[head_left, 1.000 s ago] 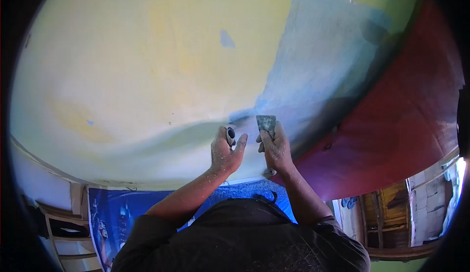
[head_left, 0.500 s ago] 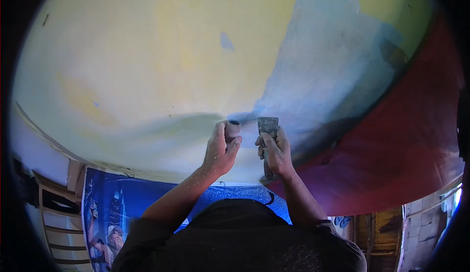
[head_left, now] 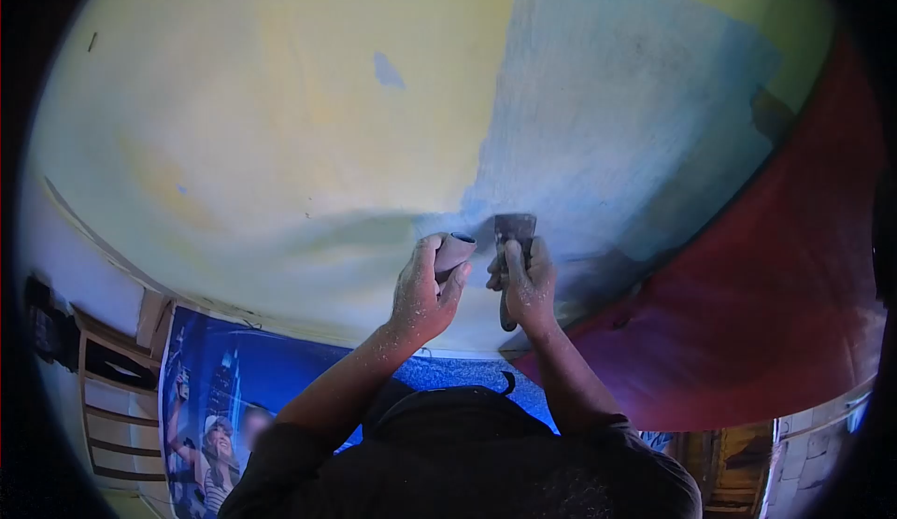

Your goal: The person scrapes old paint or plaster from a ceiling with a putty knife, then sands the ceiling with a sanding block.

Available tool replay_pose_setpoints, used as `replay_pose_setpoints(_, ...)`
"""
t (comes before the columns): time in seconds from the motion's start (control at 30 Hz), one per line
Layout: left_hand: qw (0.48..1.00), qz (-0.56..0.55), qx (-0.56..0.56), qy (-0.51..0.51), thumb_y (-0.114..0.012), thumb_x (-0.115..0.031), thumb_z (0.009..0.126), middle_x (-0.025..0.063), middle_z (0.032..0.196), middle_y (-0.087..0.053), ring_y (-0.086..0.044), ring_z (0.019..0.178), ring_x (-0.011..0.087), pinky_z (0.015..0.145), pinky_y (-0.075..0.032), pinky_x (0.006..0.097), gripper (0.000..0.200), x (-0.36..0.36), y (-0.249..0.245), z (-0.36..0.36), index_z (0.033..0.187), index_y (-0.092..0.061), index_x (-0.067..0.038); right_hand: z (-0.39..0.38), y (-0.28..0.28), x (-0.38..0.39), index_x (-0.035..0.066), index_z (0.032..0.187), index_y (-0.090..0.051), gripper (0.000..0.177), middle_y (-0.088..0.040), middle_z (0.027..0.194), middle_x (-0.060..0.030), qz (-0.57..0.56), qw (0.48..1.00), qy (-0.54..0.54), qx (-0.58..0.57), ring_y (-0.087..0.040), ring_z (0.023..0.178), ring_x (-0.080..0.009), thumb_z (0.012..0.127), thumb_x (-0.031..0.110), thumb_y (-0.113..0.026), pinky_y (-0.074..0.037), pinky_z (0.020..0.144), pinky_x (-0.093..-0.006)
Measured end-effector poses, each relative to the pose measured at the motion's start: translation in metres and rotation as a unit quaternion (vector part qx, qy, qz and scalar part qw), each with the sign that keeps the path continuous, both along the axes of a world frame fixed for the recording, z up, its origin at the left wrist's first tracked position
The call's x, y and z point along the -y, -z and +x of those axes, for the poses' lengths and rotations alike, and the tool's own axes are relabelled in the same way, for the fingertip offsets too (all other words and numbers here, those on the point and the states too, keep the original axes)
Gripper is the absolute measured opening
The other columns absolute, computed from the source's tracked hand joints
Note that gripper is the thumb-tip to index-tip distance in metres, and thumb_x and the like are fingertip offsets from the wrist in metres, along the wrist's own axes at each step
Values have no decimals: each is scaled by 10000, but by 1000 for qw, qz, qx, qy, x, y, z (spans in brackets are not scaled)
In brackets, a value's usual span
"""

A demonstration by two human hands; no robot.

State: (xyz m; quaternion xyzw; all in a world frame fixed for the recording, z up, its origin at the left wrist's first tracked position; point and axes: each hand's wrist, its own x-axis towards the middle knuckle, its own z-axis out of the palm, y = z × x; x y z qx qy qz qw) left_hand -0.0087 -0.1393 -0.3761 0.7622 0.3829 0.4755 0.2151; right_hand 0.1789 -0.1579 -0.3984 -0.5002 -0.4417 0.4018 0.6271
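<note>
My left hand (head_left: 428, 285), dusted with white powder, is wrapped round a short greyish rolled piece (head_left: 456, 252) with a dark opening at its top. Just to its right, my right hand (head_left: 527, 285) grips a putty knife (head_left: 516, 227), its wide dark blade pointing up and its handle showing below the fingers. Both hands are in front of a large wall surface (head_left: 364, 145) with yellow, white and pale blue patches. A small blue patch (head_left: 388, 71) shows above the hands. Whether the blade touches the wall I cannot tell.
A dark red sheet (head_left: 738, 295) hangs at the right. Below the wall at the left is a blue printed poster (head_left: 210, 351) with pictured people. A wooden rack (head_left: 117, 439) stands at the far left, and wooden framing (head_left: 738, 463) shows at the lower right.
The view has shifted, so the wall patches lie further left. The rolled piece now tilts to the right in my left hand. The putty knife is slightly higher and its blade looks darker.
</note>
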Motion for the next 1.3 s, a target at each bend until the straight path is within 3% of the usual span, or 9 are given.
replay_pose_setpoints(0.13,999,-8,-30,-19,-746,-187,1025,294,1236,-682,-723,1085,485,918,-573,519,449,2,4,2,1351,-535,38,-2,-21,-10,19,1079,-531,233,-673,812,-78,52,999,-1,3,-648,625,-120,1171,233,-542,-536,577,-293)
replay_pose_setpoints(0.4,1000,9,-21,-9,-665,-224,1087,315,1248,-690,-720,1105,490,921,-577,520,464,-10,-9,3,1423,-521,63,0,-26,3,29,1067,-506,229,-632,780,-62,25,1000,-6,2,-593,593,-107,1172,230,-540,-487,540,-294)
replay_pose_setpoints(0.5,999,30,-4,28,-690,-187,1072,257,1140,-723,-754,989,347,852,-580,442,407,-20,-12,-4,1392,-554,25,-6,-26,-2,35,1072,-511,219,-622,773,-57,28,1000,8,-2,-580,585,-104,1172,228,-540,-479,531,-294)
replay_pose_setpoints(0.67,993,105,-37,-30,-777,-211,1024,203,894,-743,-767,764,330,698,-589,417,307,-30,-41,2,1192,-632,1,-15,-21,-1,36,1081,-509,226,-616,769,-56,-11,999,17,-41,-572,582,-108,1175,239,-539,-479,531,-292)
replay_pose_setpoints(0.8,981,174,-57,-58,-848,-216,972,179,777,-730,-757,668,329,626,-578,391,265,-34,-49,4,1008,-672,-21,-17,-39,5,34,1081,-507,229,-620,777,-59,37,998,28,-52,-583,595,-112,1174,241,-542,-487,543,-290)
replay_pose_setpoints(1.0,985,162,-46,-48,-867,-184,951,191,826,-751,-768,696,333,632,-577,389,242,-44,-56,11,997,-696,-19,-20,-34,-1,32,1081,-504,235,-631,793,-65,43,997,22,-53,-600,616,-114,1172,245,-548,-496,559,-288)
replay_pose_setpoints(1.3,984,177,20,-18,-874,-213,950,161,745,-704,-719,637,270,601,-546,366,273,-57,-75,1,964,-685,-17,-22,-30,-3,31,1097,-523,229,-639,799,-72,87,991,46,-90,-606,614,-111,1168,246,-561,-505,559,-280)
